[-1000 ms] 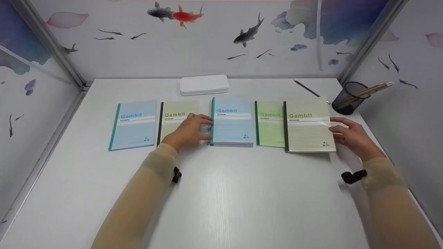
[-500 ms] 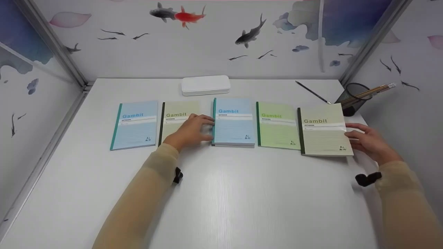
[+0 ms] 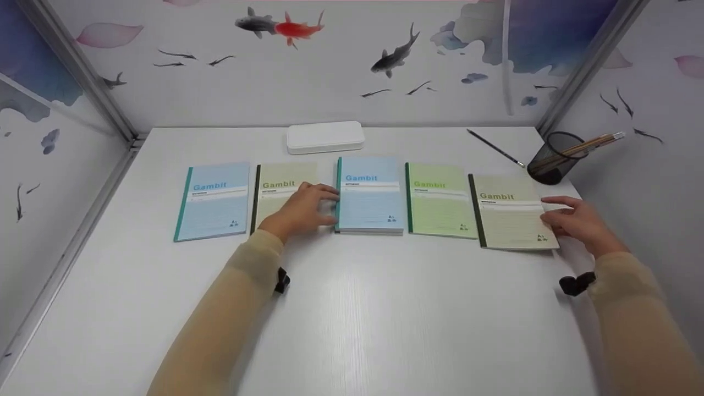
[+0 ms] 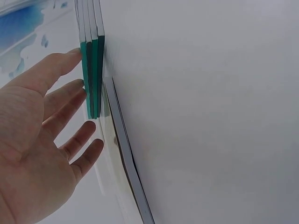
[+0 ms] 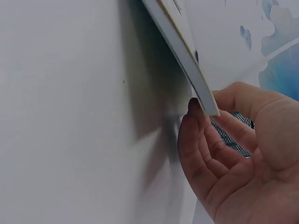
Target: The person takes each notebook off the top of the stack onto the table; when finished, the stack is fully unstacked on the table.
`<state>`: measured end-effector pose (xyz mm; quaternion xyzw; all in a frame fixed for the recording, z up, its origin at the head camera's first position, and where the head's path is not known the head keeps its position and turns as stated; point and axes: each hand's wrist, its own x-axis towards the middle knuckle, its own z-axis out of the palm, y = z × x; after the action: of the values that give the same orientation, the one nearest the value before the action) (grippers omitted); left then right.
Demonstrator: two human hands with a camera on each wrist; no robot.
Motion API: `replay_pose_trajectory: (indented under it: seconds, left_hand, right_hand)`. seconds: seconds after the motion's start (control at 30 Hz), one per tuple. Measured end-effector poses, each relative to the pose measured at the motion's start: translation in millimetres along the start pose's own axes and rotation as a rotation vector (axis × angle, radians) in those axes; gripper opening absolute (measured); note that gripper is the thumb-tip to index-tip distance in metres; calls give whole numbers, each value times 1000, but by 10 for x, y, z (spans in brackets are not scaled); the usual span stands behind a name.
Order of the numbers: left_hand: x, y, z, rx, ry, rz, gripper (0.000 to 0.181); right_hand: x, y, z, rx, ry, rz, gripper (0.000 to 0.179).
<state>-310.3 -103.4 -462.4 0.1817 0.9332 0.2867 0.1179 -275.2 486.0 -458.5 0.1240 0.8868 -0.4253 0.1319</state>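
Note:
In the head view my right hand (image 3: 583, 223) pinches the right edge of a beige notebook (image 3: 517, 223) with a dark spine. In the right wrist view that notebook's edge (image 5: 187, 65) tilts above the table between thumb and fingers. My left hand (image 3: 300, 212) reaches over a second beige notebook (image 3: 269, 203), partly hiding it. Its fingertips touch the green and dark spines (image 4: 92, 79) of a stack of several notebooks, seen in the left wrist view. A blue notebook (image 3: 369, 203) tops that stack. A light green notebook (image 3: 440, 203) lies between the stack and the right-hand notebook.
Another blue notebook (image 3: 213, 203) lies at the left end of the row. A white case (image 3: 324, 137) sits at the back. Toward the back right are a dark pencil (image 3: 495, 147) and a black mesh cup (image 3: 550, 162) holding pencils. Printed panels border the table.
My right hand has moved the beige notebook rightward and toward me, off the light green one, and lowered it near the table. The left hand has stayed at the stack.

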Motion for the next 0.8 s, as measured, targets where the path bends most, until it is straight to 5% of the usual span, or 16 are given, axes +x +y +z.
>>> replay_pose_trajectory:
  seconds: [0.53, 0.8]
  left_hand:
    - [-13, 11, 5, 23, 4, -4, 57]
    - [-9, 16, 3, 6, 1, -19, 57]
  right_hand:
    - [31, -33, 15, -311, -51, -87, 69]
    - [27, -126, 9, -429, -89, -48, 69]
